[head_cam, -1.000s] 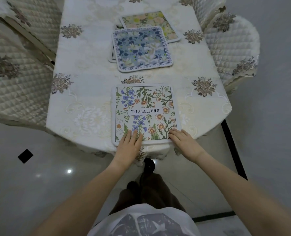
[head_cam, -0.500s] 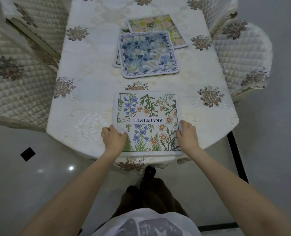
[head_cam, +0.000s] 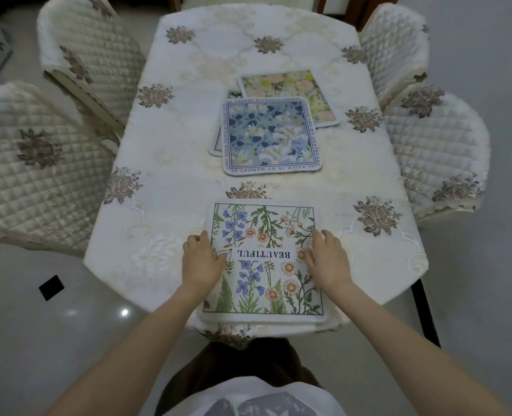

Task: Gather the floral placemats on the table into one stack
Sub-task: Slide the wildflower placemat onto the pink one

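Observation:
A white placemat (head_cam: 265, 235) with wildflowers and the word BEAUTIFUL lies at the near edge of the table. My left hand (head_cam: 200, 261) grips its left side and my right hand (head_cam: 328, 259) grips its right side, thumbs on top. Farther back lies a blue floral placemat (head_cam: 271, 136), overlapping a mostly hidden placemat (head_cam: 217, 145) at its left. A yellow-and-pink floral placemat (head_cam: 287, 87) sticks out from under its far right corner.
The table wears a cream embroidered cloth (head_cam: 170, 181). Quilted chairs stand close on the left (head_cam: 38, 166) (head_cam: 89, 55) and right (head_cam: 437, 151) (head_cam: 395, 46). The floor is glossy grey tile with a black inset (head_cam: 51, 287).
My hands slid from the mat's near edge to its left and right sides and took hold. My view rose and pulled back, showing more of the table.

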